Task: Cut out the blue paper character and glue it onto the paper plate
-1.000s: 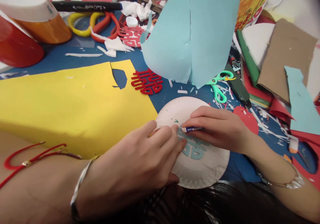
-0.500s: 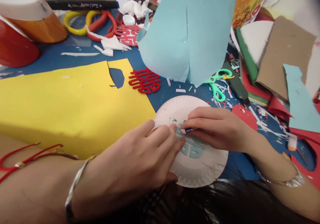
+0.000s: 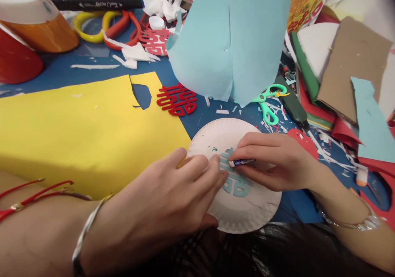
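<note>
A white paper plate (image 3: 247,215) lies on the blue table, with a light-blue paper cutout (image 3: 237,186) of a lattice-like character on it. My left hand (image 3: 166,194) is closed, its curled fingertips pressing the cutout's left side against the plate; its thumb is near the plate's lower left edge. Between the fingers and thumb of my right hand (image 3: 274,159) is a small blue-and-white stick (image 3: 242,162), its white end at the cutout's upper right edge. My fingers cover parts of the cutout. Small green marks (image 3: 212,148) show on the plate above it.
Yellow paper (image 3: 92,124) spreads left, with a red character cutout (image 3: 177,100) at its corner. Curved light-blue paper (image 3: 231,42) stands behind the plate. Green scissors (image 3: 270,102), a dark-handled cutter (image 3: 291,104) and scraps lie right; a black marker (image 3: 97,3) and red-and-yellow scissors (image 3: 106,28) are back left.
My right hand and the blue-and-white stick have shifted slightly right, showing more of the stick and cutout. My left hand stays pressed on the cutout.
</note>
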`<state>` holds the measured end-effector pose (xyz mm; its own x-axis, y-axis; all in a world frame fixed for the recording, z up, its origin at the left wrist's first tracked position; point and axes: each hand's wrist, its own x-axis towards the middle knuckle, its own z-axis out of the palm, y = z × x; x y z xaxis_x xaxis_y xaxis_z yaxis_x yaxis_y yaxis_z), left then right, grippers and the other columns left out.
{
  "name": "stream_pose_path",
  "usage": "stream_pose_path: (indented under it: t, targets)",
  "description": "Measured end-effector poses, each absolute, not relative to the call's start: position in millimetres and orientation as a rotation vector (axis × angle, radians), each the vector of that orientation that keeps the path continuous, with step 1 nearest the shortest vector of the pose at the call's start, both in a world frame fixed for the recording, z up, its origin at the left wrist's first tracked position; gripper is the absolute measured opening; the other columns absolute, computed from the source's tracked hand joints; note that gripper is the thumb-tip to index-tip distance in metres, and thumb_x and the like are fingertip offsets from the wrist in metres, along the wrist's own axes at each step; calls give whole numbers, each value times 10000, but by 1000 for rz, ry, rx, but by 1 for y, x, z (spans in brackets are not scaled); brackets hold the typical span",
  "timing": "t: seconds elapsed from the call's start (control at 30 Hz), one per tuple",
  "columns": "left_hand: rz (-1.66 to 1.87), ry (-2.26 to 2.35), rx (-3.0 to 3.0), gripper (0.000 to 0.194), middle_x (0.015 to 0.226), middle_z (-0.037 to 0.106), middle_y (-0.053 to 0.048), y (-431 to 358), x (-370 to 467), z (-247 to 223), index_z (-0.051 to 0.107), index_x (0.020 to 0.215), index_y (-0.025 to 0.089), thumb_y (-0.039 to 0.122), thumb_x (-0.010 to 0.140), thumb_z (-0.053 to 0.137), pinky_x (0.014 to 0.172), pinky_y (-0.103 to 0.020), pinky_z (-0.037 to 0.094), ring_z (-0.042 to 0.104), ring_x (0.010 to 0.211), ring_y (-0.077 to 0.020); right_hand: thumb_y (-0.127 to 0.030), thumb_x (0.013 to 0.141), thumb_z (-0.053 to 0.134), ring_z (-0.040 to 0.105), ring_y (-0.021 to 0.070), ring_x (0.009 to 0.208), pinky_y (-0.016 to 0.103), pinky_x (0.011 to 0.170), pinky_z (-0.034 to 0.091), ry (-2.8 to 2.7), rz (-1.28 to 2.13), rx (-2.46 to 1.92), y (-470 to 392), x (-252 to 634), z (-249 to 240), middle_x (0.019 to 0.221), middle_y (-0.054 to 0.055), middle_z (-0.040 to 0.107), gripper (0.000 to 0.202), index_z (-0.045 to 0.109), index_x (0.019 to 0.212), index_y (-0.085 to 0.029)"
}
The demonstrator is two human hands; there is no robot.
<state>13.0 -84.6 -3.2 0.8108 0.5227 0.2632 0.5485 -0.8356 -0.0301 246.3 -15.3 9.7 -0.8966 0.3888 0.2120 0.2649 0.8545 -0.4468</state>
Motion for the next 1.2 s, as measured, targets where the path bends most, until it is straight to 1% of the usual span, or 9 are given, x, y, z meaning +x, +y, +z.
stream_pose_path:
  t: [0.1,0.33,0.53,0.7,0.87,0.93,1.07,1.2]
  targets:
    - [-422,-859,-2870,486,1095,674,-93,-84,14,-4,636,1159,117,516,883,600,654,-367,431,552,804,-223,-166,922,510,600,137,695,243,600,496,-2757,576,-480,-15,246,7,806,50,636,113,619,952,-167]
    - [-289,-822,-2897,537,1146,661,-103,-84,13,4,616,1202,97,525,877,610,678,-368,470,566,850,-227,-169,928,514,600,133,689,237,595,485,-2768,574,-494,-14,247,8,802,53,642,114,627,936,-161]
    - [-269,-812,-2885,520,1142,665,-102,-85,12,3,617,1205,124,531,881,604,675,-359,483,569,851,-220,-182,928,523,594,126,669,236,574,473,-2771,579,-475,-14,246,8,790,42,648,109,632,928,-172]
    - [-429,-791,-2864,432,1192,660,-119,-87,12,-5,597,1224,132,448,933,556,728,-376,486,581,842,-218,-151,878,593,606,128,697,243,602,497,-2570,702,-586,-15,246,13,780,27,647,62,625,919,-186]
    - [-415,-803,-2853,376,1200,659,-136,-90,12,-7,592,1229,107,351,1005,414,722,-375,465,594,839,-221,-155,897,572,600,120,702,230,605,499,-2601,734,-532,-19,243,15,791,27,640,77,634,933,-183]
    - [-418,-798,-2863,354,1193,662,-137,-90,12,-5,595,1227,110,313,1000,415,705,-367,463,595,837,-222,-159,906,562,598,126,705,237,611,496,-2635,714,-505,-20,241,11,800,34,644,83,638,934,-176]
    - [-320,-797,-2900,332,1257,630,-125,-90,11,0,595,1236,146,302,960,495,722,-352,460,593,940,-231,-174,915,568,603,143,721,258,623,489,-2691,606,-448,-20,238,3,822,53,660,84,646,943,-156]
    - [-220,-787,-2919,406,1322,585,-125,-89,9,4,550,1299,159,344,937,545,749,-347,455,566,1046,-241,-176,919,567,610,152,721,271,626,485,-2732,590,-404,-19,237,2,810,56,666,84,645,936,-151]
